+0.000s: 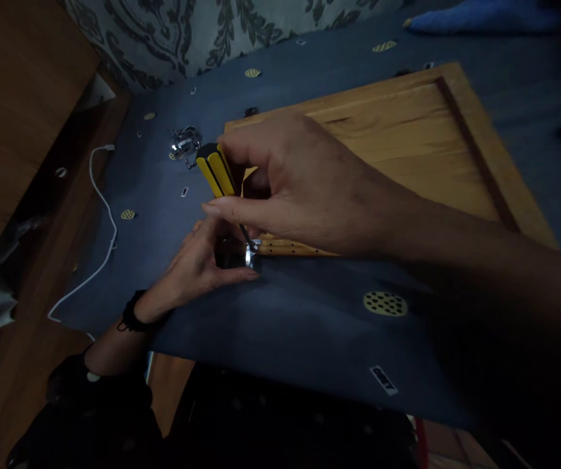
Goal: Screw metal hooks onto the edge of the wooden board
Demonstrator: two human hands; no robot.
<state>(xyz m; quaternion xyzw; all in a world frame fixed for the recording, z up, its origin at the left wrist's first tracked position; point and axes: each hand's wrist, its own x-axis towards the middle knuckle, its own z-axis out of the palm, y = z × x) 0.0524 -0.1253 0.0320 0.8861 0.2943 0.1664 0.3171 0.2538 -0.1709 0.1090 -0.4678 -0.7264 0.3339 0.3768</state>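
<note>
A yellow-and-black screwdriver (217, 170) is gripped between the thumb and fingers of my right hand (304, 172), its shaft slanting down. The shaft's lower end meets a small shiny metal latch (249, 256) at the near left edge of a wooden panel (382, 124). A row of small dark holes runs along that edge. My left hand (199, 264) wraps around this corner, thumb under the latch and the other fingers partly hidden behind the screwdriver and my right hand.
Several loose shiny metal pieces (185, 144) lie in a heap on the blue patterned cloth (280, 326). At the left, a white cable (114, 228) curves along the cloth's edge. A blue cloth item (485, 18) is at the far right, and a wooden cabinet (21, 71) stands at the left.
</note>
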